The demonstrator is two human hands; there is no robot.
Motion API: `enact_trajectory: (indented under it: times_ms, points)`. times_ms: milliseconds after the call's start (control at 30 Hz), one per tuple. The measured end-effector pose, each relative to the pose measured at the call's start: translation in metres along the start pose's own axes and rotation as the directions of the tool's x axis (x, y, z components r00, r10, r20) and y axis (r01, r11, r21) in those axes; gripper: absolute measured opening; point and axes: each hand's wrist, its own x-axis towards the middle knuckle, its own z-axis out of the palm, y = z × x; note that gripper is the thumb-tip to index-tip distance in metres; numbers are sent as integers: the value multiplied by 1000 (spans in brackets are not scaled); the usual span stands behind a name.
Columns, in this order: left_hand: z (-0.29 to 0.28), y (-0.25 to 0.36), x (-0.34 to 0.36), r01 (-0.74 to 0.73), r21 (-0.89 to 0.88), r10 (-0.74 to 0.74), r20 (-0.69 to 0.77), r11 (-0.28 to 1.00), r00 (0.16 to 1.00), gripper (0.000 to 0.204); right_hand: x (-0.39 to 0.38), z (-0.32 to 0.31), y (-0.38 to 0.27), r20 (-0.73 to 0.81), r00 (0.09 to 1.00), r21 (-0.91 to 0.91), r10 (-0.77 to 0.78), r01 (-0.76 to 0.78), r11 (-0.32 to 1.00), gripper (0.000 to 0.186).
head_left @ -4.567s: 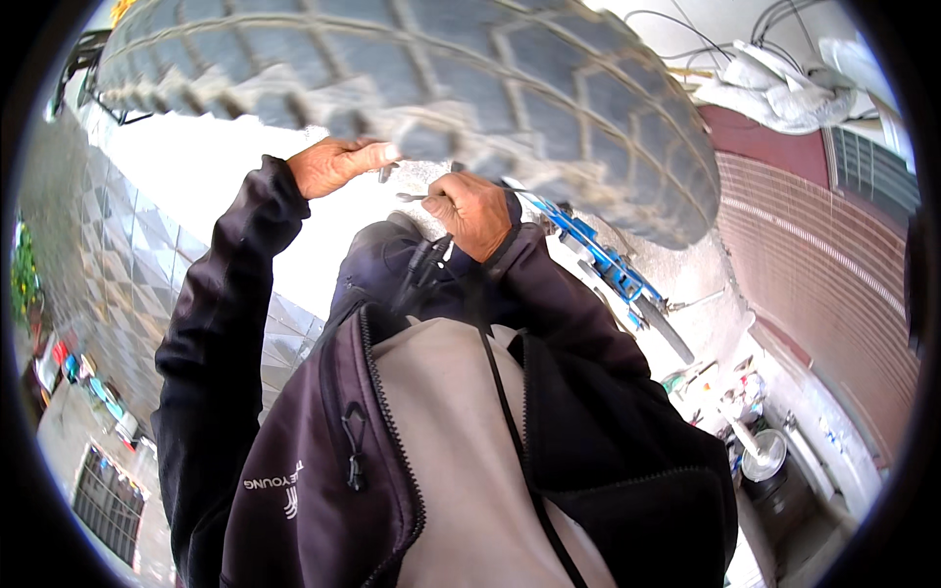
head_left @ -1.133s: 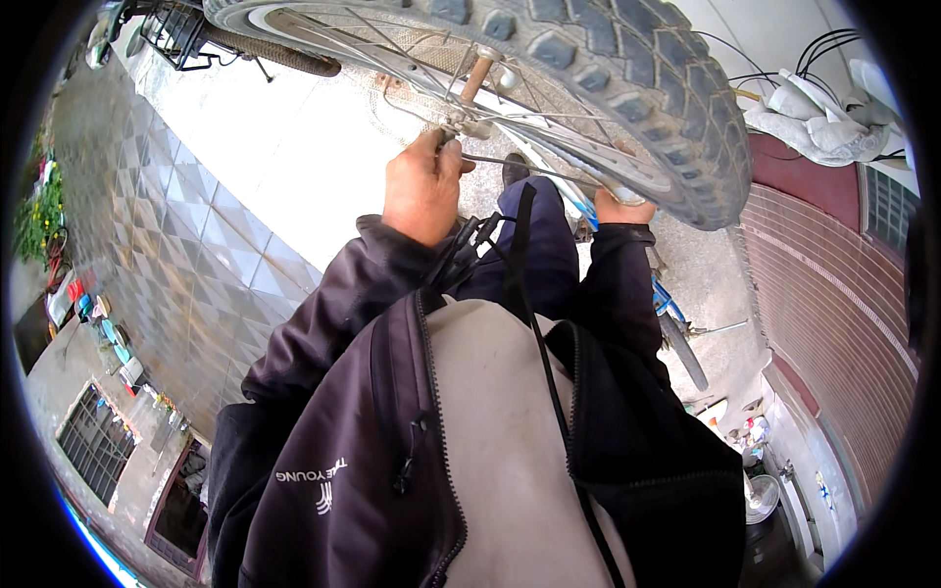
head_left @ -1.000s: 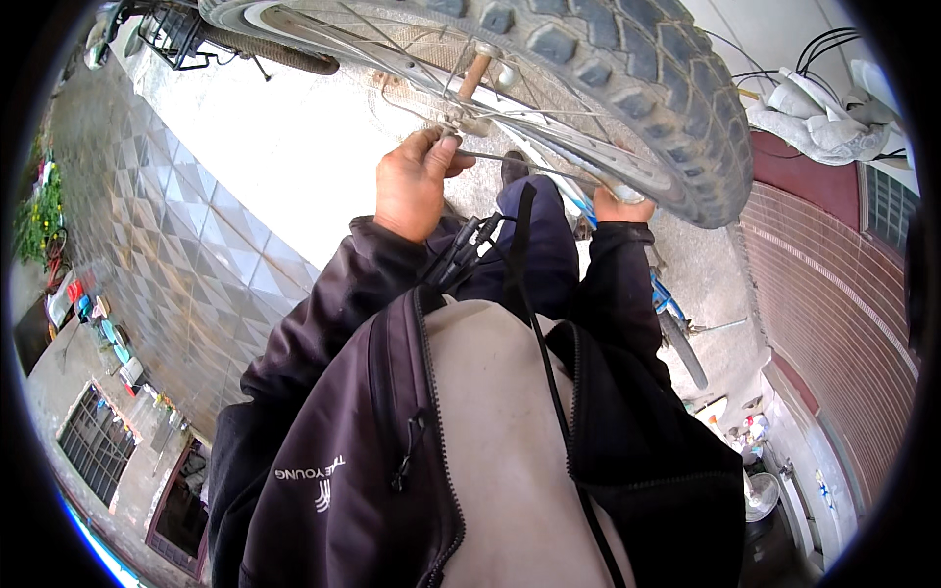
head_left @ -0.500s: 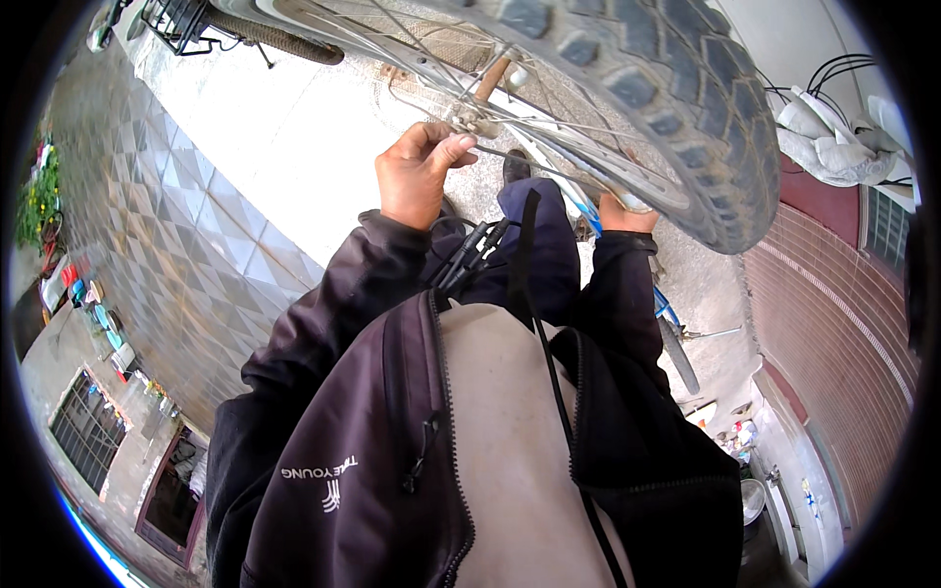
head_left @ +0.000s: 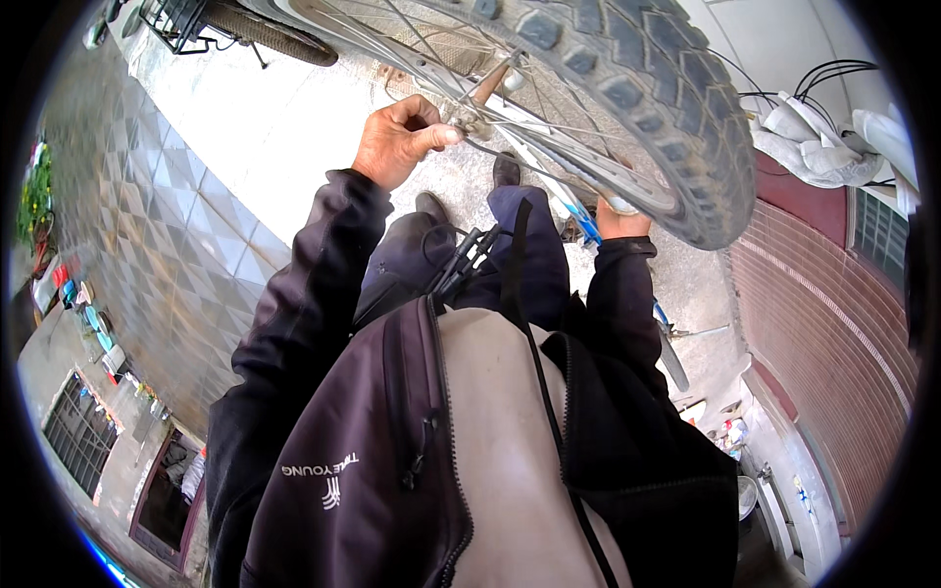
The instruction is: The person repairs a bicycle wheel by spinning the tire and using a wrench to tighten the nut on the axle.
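Observation:
A bicycle wheel with a knobby, dusty tyre (head_left: pixel 637 108) looms at the top, its spokes and metal rim tilted toward me. Beside the wheel hub (head_left: pixel 472 122), my left hand (head_left: pixel 397 143) pinches a thin dark cable (head_left: pixel 524 165) between thumb and forefinger. That cable runs right, along the spokes toward the lower rim. My right hand (head_left: pixel 624 221) is at the low side of the rim, close to a blue and white frame tube (head_left: pixel 578 211). The wheel hides its fingers, so its grip does not show.
Another bicycle's tyre (head_left: pixel 279 37) and black rack (head_left: pixel 176 24) stand at the upper left. Pale sacks (head_left: pixel 818 142) and black cables lie at the right, above a brown ribbed surface (head_left: pixel 833 314). My shoes (head_left: pixel 506 170) stand on concrete beside patterned tiles (head_left: pixel 186 206).
My left hand has shifted slightly left, and more of the dark cable shows. The wheel sits a little further left in view. My right hand stays at the rim.

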Motion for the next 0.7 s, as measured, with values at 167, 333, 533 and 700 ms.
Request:
enact_trajectory:
  times_ms: [167,333,533,700]
  points:
    - [19,22,-13,156,-51,-159,-62,986,985,30,-1,-13,-10,13,999,-9,47,-47,999,45]
    - [14,23,-21,49,-102,-47,16,994,999,20,36,-55,-68,611,790,779,41,-592,-208,38]
    - [-17,-77,-53,88,-464,-77,43,881,996,23,45,-43,-68,609,740,762,286,-645,48,30]
    - [31,76,-32,351,74,-344,-98,933,934,33,55,-70,-96,592,762,726,262,-646,237,27]
